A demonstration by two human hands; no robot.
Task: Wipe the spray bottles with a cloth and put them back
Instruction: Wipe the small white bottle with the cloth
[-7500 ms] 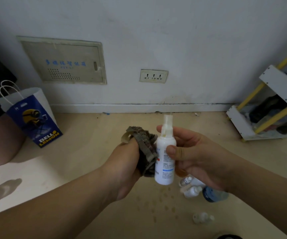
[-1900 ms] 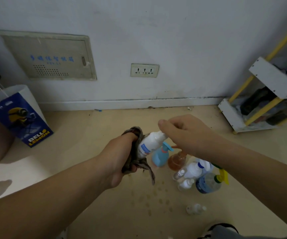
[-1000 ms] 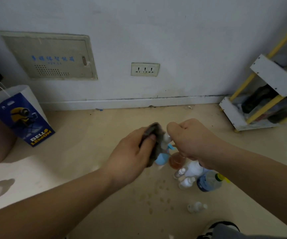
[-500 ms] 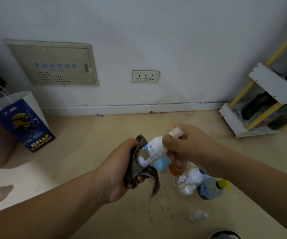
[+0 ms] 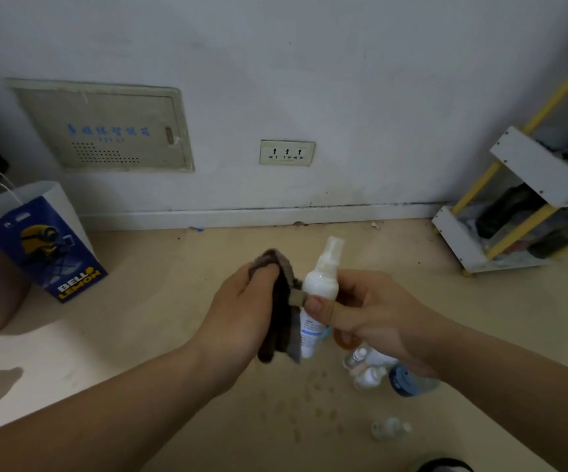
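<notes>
On the floor below the hands, a cluster of other bottles waits. The left hand grips a dark, soft cloth pressed against the white spray bottle, which the right hand clasps upright at mid-body. The bottle looks light, smooth, probably slippery plastic; its body is a safer hold than the slim nozzle.

the blue paper bag reads "bello lemon" in white and yellow. blue characters on the wall panel and small print on the white spray bottle are unreadable.
</notes>
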